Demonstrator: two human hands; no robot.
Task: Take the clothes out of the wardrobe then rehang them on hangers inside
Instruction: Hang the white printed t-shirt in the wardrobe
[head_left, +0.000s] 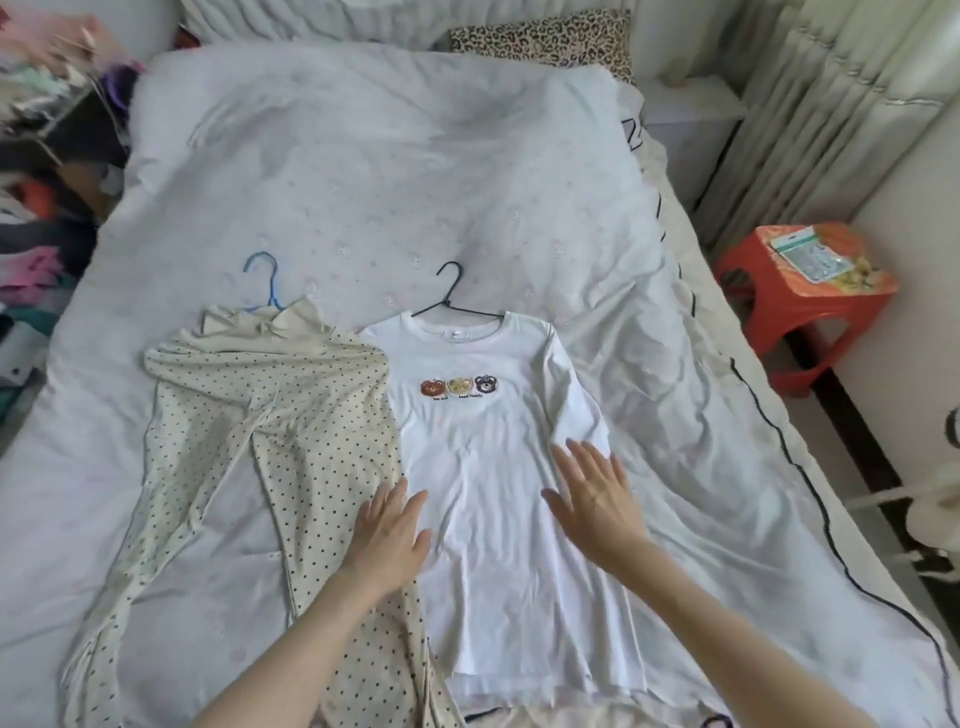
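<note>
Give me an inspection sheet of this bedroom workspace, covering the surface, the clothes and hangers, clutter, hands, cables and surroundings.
Surface: bed under a wrinkled pale duvet.
Job's things: white T-shirt with three bear faces lies flat on a black hanger; polka-dot garment lies rumpled beside it on a blue hanger, overlapping the T-shirt's edge.
Clutter: pile of clothes at the bed's left side.
Grippers: left hand and right hand are open, fingers straight, over the T-shirt.
Cables: nothing seen.
Surroundings: red stool carrying packets at right; leopard-print pillow at the head of the bed; pale curtain.
</note>
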